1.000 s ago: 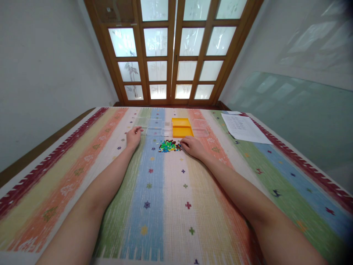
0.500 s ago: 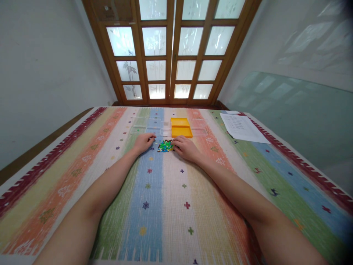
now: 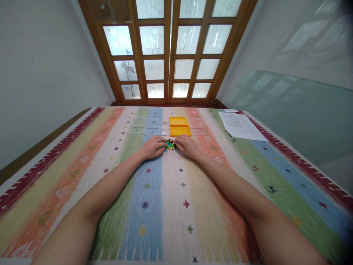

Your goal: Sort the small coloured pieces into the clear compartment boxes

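Observation:
A small heap of tiny coloured pieces (image 3: pixel 170 145), mostly green, lies on the striped tablecloth (image 3: pixel 165 206) far out in front of me. My left hand (image 3: pixel 151 147) presses against the heap's left side, palm down with fingers curled in. My right hand (image 3: pixel 186 145) cups the heap's right side the same way. The two hands nearly meet, and only a narrow strip of pieces shows between them. I cannot see whether either hand grips any piece.
Just beyond the heap stands a yellow tray (image 3: pixel 179 127) flanked by clear plastic trays (image 3: pixel 143 129) on both sides. A printed sheet of paper (image 3: pixel 239 126) lies at the far right. Wooden glazed doors (image 3: pixel 171 51) close off the room behind the table.
My left hand slid right from the clear trays to the heap. My right hand edged left. The heap is squeezed narrower between both hands.

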`<state>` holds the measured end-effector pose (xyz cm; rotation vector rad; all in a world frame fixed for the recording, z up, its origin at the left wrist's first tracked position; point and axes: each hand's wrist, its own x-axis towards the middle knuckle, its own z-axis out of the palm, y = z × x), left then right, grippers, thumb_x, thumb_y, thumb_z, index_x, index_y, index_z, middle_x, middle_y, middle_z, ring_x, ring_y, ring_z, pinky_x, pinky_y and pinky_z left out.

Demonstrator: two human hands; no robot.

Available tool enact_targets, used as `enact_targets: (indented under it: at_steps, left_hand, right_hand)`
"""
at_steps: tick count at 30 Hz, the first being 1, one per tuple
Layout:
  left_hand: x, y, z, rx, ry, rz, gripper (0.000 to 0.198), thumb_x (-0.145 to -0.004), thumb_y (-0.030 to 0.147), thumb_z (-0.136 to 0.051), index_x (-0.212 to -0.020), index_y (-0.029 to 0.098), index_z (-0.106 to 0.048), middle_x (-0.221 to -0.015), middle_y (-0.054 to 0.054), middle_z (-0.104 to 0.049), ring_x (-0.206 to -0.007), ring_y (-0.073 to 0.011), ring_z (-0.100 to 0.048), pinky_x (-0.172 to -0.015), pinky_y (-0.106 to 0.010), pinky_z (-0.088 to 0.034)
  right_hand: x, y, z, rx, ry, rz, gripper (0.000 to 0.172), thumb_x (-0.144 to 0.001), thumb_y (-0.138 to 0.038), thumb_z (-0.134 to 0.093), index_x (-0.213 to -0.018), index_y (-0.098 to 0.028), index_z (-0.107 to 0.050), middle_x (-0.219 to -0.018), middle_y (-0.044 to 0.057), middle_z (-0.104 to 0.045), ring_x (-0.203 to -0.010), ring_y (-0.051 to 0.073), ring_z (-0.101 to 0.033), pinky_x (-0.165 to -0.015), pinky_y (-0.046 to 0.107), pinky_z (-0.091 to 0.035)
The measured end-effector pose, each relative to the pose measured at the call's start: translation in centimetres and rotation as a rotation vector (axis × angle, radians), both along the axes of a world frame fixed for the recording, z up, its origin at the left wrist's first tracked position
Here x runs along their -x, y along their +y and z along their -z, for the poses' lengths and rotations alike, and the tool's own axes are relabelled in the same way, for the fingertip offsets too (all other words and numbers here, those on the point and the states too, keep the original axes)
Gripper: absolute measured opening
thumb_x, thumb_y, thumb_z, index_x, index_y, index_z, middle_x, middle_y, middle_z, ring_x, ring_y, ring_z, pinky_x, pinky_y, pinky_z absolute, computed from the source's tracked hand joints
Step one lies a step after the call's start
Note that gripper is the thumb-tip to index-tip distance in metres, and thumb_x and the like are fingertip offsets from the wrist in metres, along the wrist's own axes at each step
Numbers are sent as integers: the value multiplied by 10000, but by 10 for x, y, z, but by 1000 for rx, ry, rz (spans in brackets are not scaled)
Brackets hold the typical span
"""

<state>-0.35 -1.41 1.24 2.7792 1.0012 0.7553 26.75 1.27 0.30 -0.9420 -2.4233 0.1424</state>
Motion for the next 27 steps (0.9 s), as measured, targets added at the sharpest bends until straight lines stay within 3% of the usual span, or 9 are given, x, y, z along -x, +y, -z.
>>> enact_targets:
  at_steps: [6, 18, 27]
  left_hand:
    - [3, 1, 5, 15, 47, 0, 332, -999, 277, -568, -1272, 268, -758, -1322, -84, -715, -1281, -270, -590, -1152, -482, -459]
    - [4, 4, 9, 27, 31, -34, 382, -1013, 252, -530, -1347, 250, -716, -1312, -87, -721, -1259, -262, -602, -1144, -469, -468]
    - [5, 7, 15, 113, -175, -115, 346, -1009, 286, -549, -1286, 258, -754, -1300, -77, -738, -1239, -257, -645, -1145, -476, -477]
  right_hand:
    - [-15, 9, 4, 46, 32, 134, 225, -981, -192, -555, -1063, -209, -763, -1065, 108, -710, -1027, 255, -620, -893, 370, -482]
    - [-14, 7, 6, 73, 16, 24, 200, -981, -202, -580, -1055, -223, -765, -1040, 86, -699, -990, 234, -628, -864, 337, -478]
    - [-12, 3, 4, 83, 32, -64, 190, -994, -234, -614, -1118, -231, -757, -1112, 90, -705, -1056, 233, -636, -937, 356, -491]
